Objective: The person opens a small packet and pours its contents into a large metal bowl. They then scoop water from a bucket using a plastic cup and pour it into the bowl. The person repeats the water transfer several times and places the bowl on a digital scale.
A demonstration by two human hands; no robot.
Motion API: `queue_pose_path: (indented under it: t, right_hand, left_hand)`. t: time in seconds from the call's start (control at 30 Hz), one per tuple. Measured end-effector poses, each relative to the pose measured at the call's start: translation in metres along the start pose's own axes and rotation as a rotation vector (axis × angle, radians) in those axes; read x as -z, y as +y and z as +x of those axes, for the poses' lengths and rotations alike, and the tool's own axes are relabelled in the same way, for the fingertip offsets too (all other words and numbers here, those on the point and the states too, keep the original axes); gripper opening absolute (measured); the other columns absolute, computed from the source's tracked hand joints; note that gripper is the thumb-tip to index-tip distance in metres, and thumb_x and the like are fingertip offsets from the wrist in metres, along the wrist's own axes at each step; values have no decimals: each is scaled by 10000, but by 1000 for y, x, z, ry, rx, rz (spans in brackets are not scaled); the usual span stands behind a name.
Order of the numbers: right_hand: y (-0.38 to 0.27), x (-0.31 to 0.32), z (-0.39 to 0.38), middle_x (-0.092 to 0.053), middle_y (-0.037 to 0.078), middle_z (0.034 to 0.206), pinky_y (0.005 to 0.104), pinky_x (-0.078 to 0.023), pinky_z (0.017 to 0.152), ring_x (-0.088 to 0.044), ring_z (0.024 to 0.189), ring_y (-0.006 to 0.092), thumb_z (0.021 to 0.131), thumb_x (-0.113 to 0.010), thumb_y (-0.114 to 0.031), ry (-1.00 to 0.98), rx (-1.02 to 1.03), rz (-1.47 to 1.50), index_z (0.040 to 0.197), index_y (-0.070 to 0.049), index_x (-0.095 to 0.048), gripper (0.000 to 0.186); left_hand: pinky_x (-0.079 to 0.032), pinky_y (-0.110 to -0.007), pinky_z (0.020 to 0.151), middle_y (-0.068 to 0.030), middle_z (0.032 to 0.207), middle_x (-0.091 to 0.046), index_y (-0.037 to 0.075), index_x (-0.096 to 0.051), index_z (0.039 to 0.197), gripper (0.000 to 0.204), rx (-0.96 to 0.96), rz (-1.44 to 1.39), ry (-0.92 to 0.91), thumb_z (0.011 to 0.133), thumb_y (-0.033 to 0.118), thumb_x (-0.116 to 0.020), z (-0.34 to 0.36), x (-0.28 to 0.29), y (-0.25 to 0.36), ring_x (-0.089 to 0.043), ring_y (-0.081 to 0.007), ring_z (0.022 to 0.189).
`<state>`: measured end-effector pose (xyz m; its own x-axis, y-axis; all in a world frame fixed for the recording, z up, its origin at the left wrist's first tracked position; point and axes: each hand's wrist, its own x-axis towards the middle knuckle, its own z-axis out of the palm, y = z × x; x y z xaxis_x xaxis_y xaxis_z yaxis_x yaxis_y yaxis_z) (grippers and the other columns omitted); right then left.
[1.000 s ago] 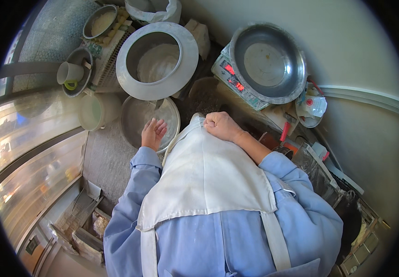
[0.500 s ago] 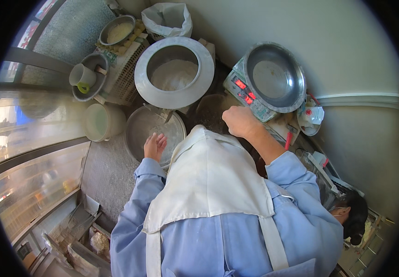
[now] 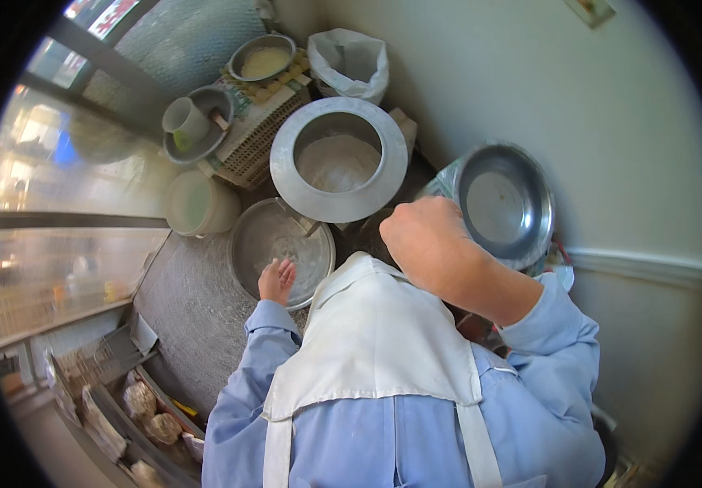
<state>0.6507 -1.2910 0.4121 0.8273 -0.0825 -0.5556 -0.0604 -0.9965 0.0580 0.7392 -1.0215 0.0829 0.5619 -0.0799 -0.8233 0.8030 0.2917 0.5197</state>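
Note:
My left hand [image 3: 278, 281] is open, its fingers slightly curled over the edge of a shallow round metal pan [image 3: 255, 244]. Nothing shows in it. Held up in front of the steel basin, my right hand [image 3: 420, 232] is closed in a fist; whatever it may hold is hidden. That wide steel basin [image 3: 521, 213] rests on a scale [image 3: 446, 180], most of which my right hand and the basin cover. Between and beyond my hands stands a large metal pot with a broad rim [image 3: 292, 167], with pale powder [image 3: 339, 163] inside.
A pale bucket [image 3: 190, 203] stands left of the pan. Behind it, a plastic crate [image 3: 261, 138] sits near a bowl holding a white mug [image 3: 186, 119]. A bowl of pale yellowish food [image 3: 265, 61] and a white bag [image 3: 351, 65] are farther back. Wrapped bundles [image 3: 139, 398] lie lower left.
My right hand has come up, and its forearm looks larger, now covering the scale's display. The view has shifted, and the person at the lower right is out of sight. My left hand stays open by the pan.

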Motion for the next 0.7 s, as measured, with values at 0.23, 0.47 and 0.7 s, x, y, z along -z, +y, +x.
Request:
queue_pose_path:
  t: [0.23,0.47,0.7]
  right_hand:
    - [38,35,-5,-603,186,640,394,-498,615,-617,659,345,720,-608,-250,22,450,293,641,6,-624,268]
    - [79,56,-10,-591,154,610,332,-485,541,-587,581,319,719,-617,-544,-401,978,334,575,23,-567,587]
    - [104,57,-50,-501,163,585,351,-405,448,-534,530,330,630,-712,-532,-31,1409,757,564,-8,-495,571]
  left_hand:
    - [-528,-281,636,-123,981,-573,32,-399,1119,285,-37,-96,94,886,155,-508,-28,-7,-34,-609,-204,786]
    - [-518,-287,633,-116,974,-568,47,-408,1091,248,-81,-164,241,890,161,-498,-63,0,-68,-602,-203,798]
    - [-529,-294,626,-138,982,-571,28,-437,1041,208,-82,-191,285,887,155,-496,-79,4,-87,-603,-226,795]
